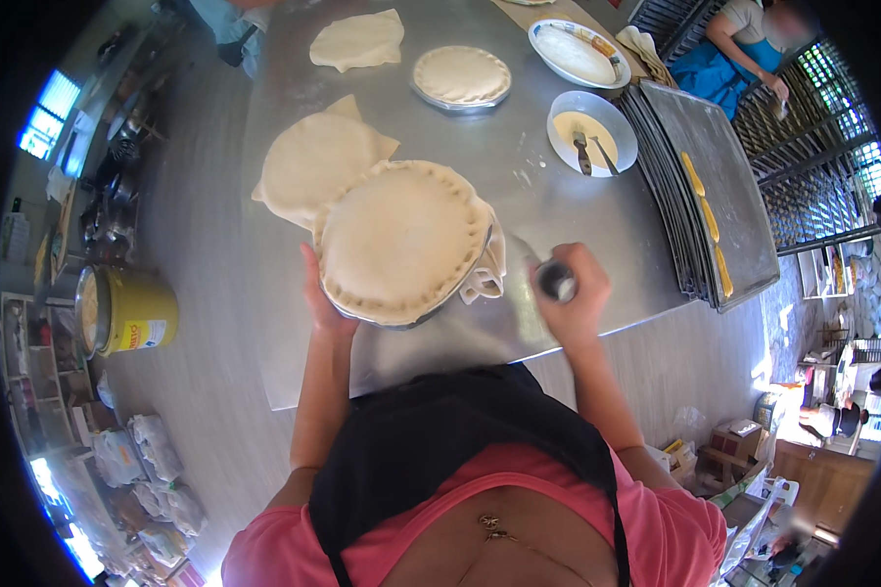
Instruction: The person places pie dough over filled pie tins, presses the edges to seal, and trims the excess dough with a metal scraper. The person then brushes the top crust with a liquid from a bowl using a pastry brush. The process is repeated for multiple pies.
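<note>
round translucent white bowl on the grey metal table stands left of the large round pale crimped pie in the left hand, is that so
The side is wrong: the head view shows the round translucent white bowl on the grey metal table standing right of the large round pale crimped pie in the left hand.

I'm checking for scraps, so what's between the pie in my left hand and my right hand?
In the head view, a loose piece of dough sits by the pie's right edge; beyond it, metal tabletop shows before your right hand.
</note>
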The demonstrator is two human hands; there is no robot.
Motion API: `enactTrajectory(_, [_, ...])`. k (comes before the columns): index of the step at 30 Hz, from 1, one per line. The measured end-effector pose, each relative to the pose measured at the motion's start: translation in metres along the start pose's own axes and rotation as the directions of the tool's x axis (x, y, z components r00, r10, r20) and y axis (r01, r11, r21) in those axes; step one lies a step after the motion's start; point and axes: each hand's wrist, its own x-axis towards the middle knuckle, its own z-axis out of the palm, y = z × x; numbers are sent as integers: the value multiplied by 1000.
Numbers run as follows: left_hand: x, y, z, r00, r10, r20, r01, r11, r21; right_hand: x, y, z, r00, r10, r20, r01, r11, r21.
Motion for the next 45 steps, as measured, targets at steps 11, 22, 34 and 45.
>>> enactTrajectory(11, [-7,8,1,996,-52,66,54,998,-29,1,-8,20,924,-362,-126,356,932,-70])
enactTrajectory(22, [-8,8,-1,997,-73,-10,74,994,78,3,-5,20,963,-268,-35,263,960,-97])
enactTrajectory(34, [-10,8,-7,990,-114,-81,127,978,168,7,0,21,975,-219,-31,217,975,-48])
enactTrajectory(45, [-3,8,-15,975,-221,18,220,974,46,15,-1,17,976,-206,-62,210,975,67])
